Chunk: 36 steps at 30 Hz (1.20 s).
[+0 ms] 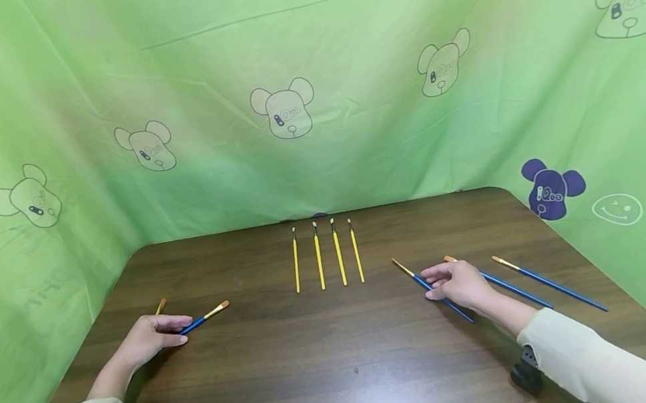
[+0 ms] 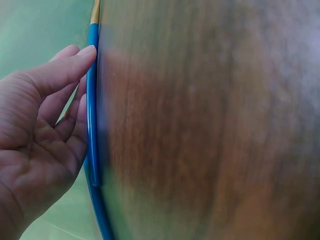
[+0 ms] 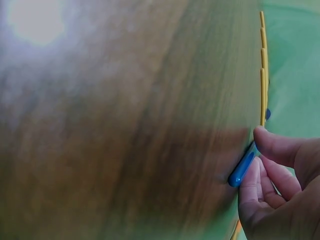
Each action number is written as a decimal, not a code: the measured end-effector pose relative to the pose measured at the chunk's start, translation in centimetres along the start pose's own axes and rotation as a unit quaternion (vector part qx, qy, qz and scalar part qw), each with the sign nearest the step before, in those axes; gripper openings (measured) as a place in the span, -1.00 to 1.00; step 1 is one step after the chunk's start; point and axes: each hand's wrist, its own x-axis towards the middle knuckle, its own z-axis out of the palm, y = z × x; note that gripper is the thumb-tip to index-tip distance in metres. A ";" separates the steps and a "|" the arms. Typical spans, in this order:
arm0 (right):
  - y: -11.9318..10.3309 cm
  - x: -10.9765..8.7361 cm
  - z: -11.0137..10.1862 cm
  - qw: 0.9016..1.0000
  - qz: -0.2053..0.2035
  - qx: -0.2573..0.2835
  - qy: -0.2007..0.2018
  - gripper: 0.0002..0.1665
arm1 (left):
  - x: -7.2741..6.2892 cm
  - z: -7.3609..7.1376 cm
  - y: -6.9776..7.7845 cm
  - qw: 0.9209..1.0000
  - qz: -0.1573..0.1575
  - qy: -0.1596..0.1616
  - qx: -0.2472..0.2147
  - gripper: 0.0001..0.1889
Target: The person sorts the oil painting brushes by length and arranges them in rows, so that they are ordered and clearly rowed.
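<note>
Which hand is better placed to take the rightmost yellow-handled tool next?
Right, I'd say: in the head view the right hand sits closer to that yellow-handled tool than the left hand. It pinches a blue brush, so it would probably need to let go first.

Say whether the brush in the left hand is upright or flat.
Roughly flat: the left wrist view shows the brush along the tabletop.
</note>
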 end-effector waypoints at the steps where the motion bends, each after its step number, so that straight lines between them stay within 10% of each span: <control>1: 0.0 0.0 0.0 1.000 0.001 0.001 0.000 -0.49 | 0.1 0.0 0.0 1.000 0.004 -0.002 0.002 -0.57; 36: 0.0 0.0 -0.1 1.000 0.017 0.006 0.005 -0.57 | 0.4 0.5 0.4 0.999 -0.006 0.028 0.042 -0.72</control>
